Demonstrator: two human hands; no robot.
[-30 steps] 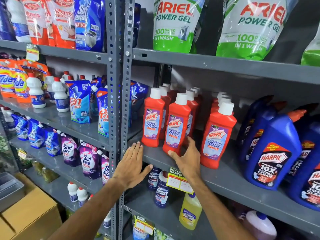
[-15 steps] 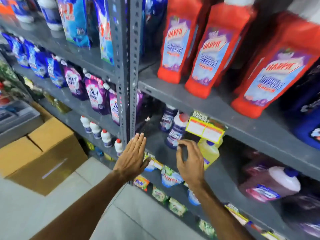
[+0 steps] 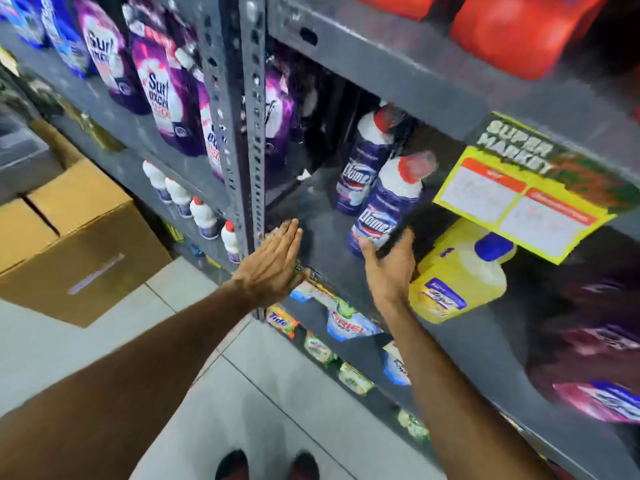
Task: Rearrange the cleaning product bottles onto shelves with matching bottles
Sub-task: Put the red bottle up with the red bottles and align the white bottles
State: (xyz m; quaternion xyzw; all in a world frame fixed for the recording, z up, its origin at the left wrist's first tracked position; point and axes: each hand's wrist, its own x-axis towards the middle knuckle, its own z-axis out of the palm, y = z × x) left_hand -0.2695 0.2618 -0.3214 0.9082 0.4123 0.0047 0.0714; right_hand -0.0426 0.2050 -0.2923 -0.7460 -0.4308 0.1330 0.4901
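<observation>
- I see my right hand point(image 3: 389, 268) reaching into the grey metal shelf point(image 3: 325, 216) toward the near purple Domex bottle with a white neck and red cap point(image 3: 388, 206).
- The fingers are spread open and curve around the bottom of that bottle. The thumb point(image 3: 363, 244) is by the bottle's lower left side, and the other fingertips are by its lower right side.
- The picture is blurry, so I cannot tell if the hand is squeezing the bottle or just touching it.
- The bottle leans to the right, with its cap up near the yellow and red price tag point(image 3: 519, 206) that hangs from the shelf above.
- A second purple Domex bottle point(image 3: 363, 168) stands just behind it, farther back on the same shelf.
- A yellow plastic jug with a blue cap point(image 3: 460, 275) sits just to the right of my right hand, partly under the price tag.
- My left hand point(image 3: 273, 265) is flat and open, with the fingers straight and together. It holds nothing. It is at the front edge of the shelf, right beside the grey post with holes point(image 3: 246, 133).
- The two hands are apart, and the near Domex bottle is next to the right one.
- Purple Surf Excel pouches point(image 3: 162, 95) stand on the shelf to the left of the post.
- A brown cardboard box point(image 3: 69, 237) sits on the floor to the left.
</observation>
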